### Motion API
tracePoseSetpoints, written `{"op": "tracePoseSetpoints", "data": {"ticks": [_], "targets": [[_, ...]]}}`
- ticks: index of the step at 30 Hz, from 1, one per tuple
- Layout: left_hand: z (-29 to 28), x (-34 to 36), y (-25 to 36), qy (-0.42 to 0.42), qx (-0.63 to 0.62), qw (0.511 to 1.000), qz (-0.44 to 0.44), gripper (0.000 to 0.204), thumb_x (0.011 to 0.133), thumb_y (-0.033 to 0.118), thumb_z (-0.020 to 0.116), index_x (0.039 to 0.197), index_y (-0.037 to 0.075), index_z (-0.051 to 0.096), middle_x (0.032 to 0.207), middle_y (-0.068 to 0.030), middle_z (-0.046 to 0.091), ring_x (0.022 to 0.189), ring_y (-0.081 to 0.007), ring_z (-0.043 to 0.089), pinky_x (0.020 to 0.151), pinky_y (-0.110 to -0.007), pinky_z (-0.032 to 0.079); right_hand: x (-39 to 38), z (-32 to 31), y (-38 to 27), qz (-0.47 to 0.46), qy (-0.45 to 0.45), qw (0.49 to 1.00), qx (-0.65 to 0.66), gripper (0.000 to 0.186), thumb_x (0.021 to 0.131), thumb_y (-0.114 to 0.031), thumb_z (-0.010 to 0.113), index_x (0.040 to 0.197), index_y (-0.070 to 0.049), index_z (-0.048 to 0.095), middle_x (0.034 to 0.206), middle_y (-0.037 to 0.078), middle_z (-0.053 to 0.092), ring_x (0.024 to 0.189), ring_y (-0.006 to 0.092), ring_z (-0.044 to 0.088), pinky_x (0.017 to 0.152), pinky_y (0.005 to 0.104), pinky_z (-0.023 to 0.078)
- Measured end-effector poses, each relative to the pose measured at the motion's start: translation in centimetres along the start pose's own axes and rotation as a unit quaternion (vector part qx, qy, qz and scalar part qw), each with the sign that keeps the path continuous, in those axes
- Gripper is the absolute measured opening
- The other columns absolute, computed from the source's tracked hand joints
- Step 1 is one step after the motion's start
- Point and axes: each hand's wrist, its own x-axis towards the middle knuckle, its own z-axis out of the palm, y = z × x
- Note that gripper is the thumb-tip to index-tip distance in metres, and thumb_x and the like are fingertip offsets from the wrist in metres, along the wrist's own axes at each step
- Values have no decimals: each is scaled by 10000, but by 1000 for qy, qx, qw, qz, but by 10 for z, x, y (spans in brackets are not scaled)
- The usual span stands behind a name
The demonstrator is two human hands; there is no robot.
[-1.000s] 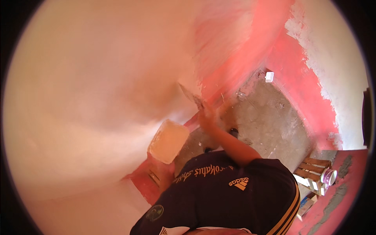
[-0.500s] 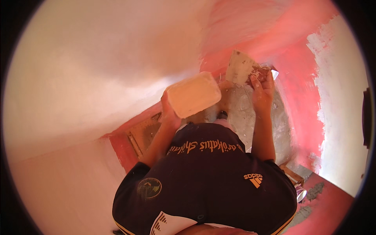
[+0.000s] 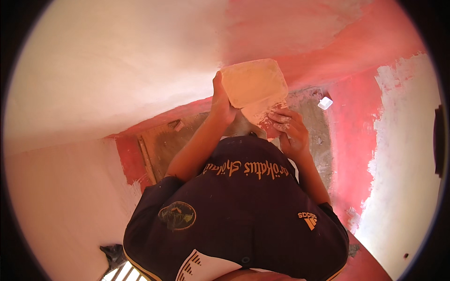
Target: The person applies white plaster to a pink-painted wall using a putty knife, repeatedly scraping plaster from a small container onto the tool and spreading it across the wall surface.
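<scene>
Directly in front of the person's chest, the left hand is gripping the near-left edge of a flat, pale cream rectangular plaster board, fingers closed around the rim so that its loaded face is staying roughly level and turned upward, apparently to keep the wet filler from sliding off. The right hand, dusted white, is curled closed around the handle of a broad, plaster-smeared metal scraping blade, whose edge is touching the board's near side, seemingly to draw material from it. Both tools are being kept close to the body and just below the red-painted wall partly skimmed with white filler. A small white block is lying on the bare grey concrete floor beyond.
</scene>
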Motion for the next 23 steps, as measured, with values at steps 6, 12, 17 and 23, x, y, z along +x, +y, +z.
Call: {"op": "tracePoseSetpoints", "data": {"ticks": [6,12,17,23], "targets": [[13,11,-45,10,21,1000,1,653,1048,583,295,1432,81,458,1387,-92,564,1299,-244,534,1076,-416,445,7,-53,47,79,114,984,114,122,881,9,604,962,-33,685,1056,135,736,1031,328,671,853,448,520],[32,11,-78,12,112,992,61,614,1028,569,384,1380,77,488,1292,-62,606,1195,-194,597,964,-368,515,29,-89,84,51,-46,996,-55,196,875,28,649,1067,1,678,1005,127,724,986,285,687,812,366,539],[37,10,-93,47,107,991,60,609,1017,563,419,1363,68,497,1260,-67,620,1145,-187,622,930,-352,528,58,-90,86,52,-109,993,7,275,885,8,646,1157,-12,683,1044,143,725,954,320,691,841,377,535],[44,8,-103,-6,67,996,49,669,1005,593,436,1418,68,470,1352,-102,584,1201,-226,603,1016,-358,493,82,-80,100,17,-216,976,19,347,938,-37,624,1285,-39,639,1103,187,724,1030,325,704,903,404,537]]}}
